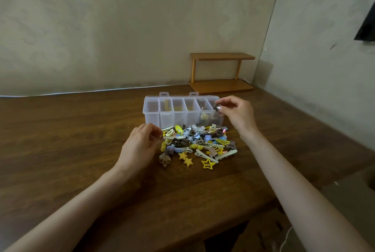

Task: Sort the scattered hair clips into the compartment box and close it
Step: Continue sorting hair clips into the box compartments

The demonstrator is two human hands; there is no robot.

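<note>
A clear plastic compartment box stands open on the wooden table, its lid back. A few clips lie in its right compartments. In front of it sits a pile of hair clips in yellow, cream, brown and blue, with yellow star clips at the near edge. My right hand hovers over the box's right end, pinching a small brown clip between thumb and fingers. My left hand rests at the pile's left edge, fingers curled; whether it holds a clip is hidden.
A small wooden two-tier shelf stands at the back right against the wall. A white cable runs along the table's far edge. The table's right edge drops off beside my right forearm.
</note>
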